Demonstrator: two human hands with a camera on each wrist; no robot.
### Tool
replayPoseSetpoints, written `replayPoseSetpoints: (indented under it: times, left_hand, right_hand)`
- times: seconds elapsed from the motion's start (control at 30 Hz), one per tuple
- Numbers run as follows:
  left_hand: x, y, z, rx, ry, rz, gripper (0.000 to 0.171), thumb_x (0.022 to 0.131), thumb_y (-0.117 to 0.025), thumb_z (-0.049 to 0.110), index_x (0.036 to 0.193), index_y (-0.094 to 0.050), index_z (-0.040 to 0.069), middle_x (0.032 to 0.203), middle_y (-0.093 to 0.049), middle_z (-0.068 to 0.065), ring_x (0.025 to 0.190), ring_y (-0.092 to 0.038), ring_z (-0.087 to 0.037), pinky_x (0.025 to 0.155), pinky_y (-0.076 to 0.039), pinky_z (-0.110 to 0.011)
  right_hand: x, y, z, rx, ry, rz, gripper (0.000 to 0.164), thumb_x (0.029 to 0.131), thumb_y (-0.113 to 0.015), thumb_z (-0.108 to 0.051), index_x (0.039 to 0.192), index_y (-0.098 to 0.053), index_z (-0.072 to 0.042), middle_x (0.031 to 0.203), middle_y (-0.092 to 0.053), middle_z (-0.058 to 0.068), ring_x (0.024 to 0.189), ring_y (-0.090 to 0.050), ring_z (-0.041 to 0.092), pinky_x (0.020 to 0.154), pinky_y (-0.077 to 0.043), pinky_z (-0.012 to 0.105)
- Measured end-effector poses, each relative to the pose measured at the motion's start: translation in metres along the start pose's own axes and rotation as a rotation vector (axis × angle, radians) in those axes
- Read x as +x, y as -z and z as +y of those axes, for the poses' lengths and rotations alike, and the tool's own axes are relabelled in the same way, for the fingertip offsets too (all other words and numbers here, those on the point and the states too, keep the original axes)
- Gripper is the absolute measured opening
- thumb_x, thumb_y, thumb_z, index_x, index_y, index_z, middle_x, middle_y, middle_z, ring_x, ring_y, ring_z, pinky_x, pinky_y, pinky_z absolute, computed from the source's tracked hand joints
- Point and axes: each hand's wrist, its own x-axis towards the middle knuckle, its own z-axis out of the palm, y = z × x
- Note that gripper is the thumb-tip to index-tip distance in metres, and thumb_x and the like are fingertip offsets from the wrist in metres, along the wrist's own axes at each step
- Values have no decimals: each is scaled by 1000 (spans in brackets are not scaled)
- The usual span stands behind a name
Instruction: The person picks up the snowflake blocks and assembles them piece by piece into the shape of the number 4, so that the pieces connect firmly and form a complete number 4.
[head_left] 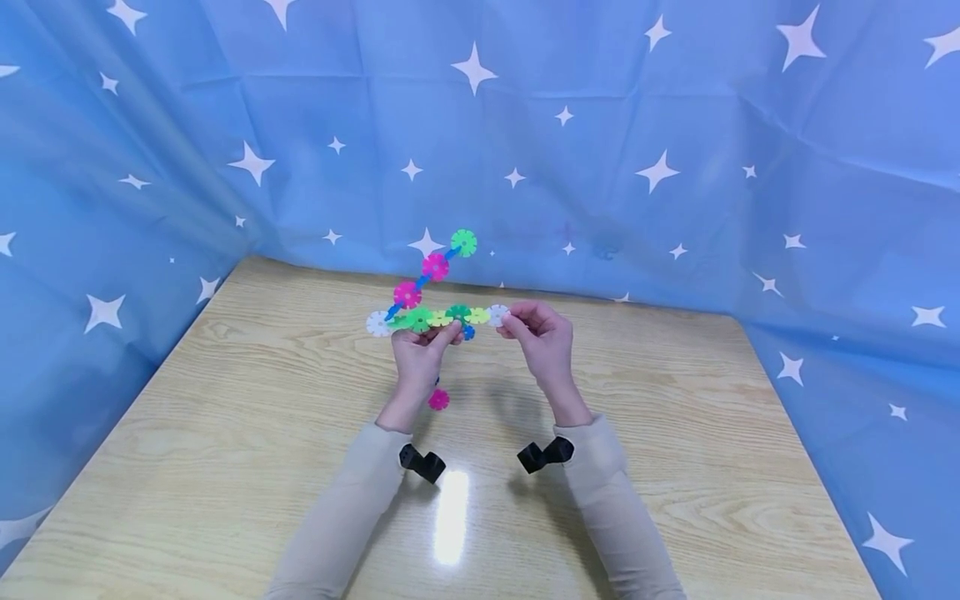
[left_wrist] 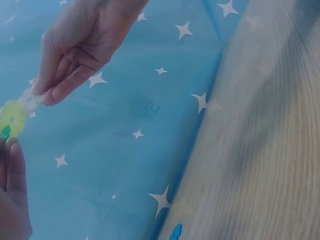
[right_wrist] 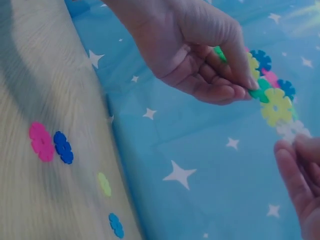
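Disc chain [head_left: 420, 319], a row of flat notched discs held up over the wooden desk [head_left: 225, 400] between a person's two hands. Nearest to me, two pale sleeves [head_left: 341, 508] reach across the desk, a black device [head_left: 427, 463] at each wrist; a bright reflection [head_left: 452, 517] shows on the wood between them. Beyond it lie a loose pink disc [head_left: 438, 400] and, just beside it, a dark blue disc [right_wrist: 63, 147]; farther along the desk I see a lime disc [right_wrist: 104, 184] and a bright blue disc [right_wrist: 116, 226]. Left hand [head_left: 417, 358]: fingers closed in a pinch on a green disc [head_left: 459, 312] within the row. Right hand [head_left: 547, 342]: fingers likewise brought together, pinching the white disc [head_left: 498, 315] at the row's right end. Yellow-green and green discs fill the span; another white disc [head_left: 378, 323] ends it at left. From near that end a branch [head_left: 435, 267] of pink and blue discs slants off, tipped with bright green. Behind everything hangs a blue cloth [head_left: 525, 133] printed with white stars.
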Motion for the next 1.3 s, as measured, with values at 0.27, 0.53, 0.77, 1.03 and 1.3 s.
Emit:
replayPoseSetpoints:
  times: [0.27,0.53,0.77,1.03,1.3]
  left_hand:
    - [0,-1,-2,-49,-29,2,13,82,-65,-10,86,-60,-21,68,-69,5,59,-66,-9,68,-58,-28]
    - [0,-4,1,-141,69,-5,14,83,-65,-6,79,-70,7,67,-69,-4,60,-67,-11,68,-58,-30]
    - [1,-3,1,-256,153,-55,21,84,-61,-9,100,-57,3,73,-69,-4,62,-67,-11,64,-58,-26]
    - [1,0,-3,-206,102,-120,25,85,-59,-10,110,-62,-5,90,-71,2,74,-67,-13,73,-57,-28]
    - [2,4,-2,-217,74,-176,33,88,-55,-8,121,-53,-12,96,-69,-1,78,-67,-13,75,-57,-28]
  right_hand:
    - [4,0,-2,-17,-3,-59,8,81,-63,14,86,-59,19,75,-67,-2,62,-65,8,60,-57,23]
    - [-2,0,1,33,14,-34,10,84,-60,13,89,-55,20,74,-67,-5,63,-64,7,62,-56,21]
    - [-1,1,-6,48,-60,-20,14,85,-60,10,93,-56,20,74,-67,-2,62,-64,8,61,-57,22]
    - [1,4,-11,98,-175,1,5,86,-60,8,88,-62,5,72,-66,0,60,-64,9,60,-57,22]
    - [3,5,-12,140,-286,-8,7,87,-61,4,94,-62,4,73,-66,2,60,-63,10,59,-56,22]
